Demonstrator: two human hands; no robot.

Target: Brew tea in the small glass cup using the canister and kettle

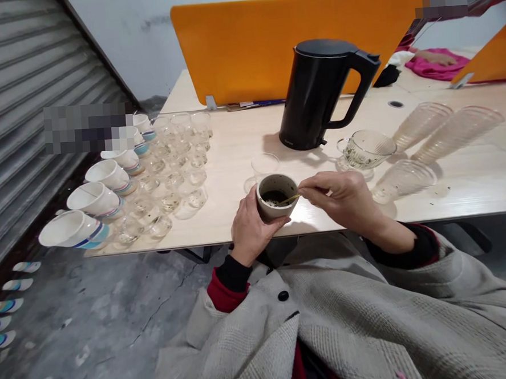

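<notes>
Cup, pale, round-rimmed, dark flecked liquid, thin yellowish stick

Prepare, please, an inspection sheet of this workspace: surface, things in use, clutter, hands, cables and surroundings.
Surface: pale table; a few dark specks at right.
Things in use: grey cup, dark contents with pale bits; thin stick dips into it.
Clutter: white cups and clear cups at left; kettle; glass cup with green bits; clear stacks at right.
Hands: left hand holds grey cup; right hand pinches stick.
Cables: nothing seen on table.
Surroundings: orange divider; shutter at left; grey floor; another person's hand at pink cloth.
</notes>
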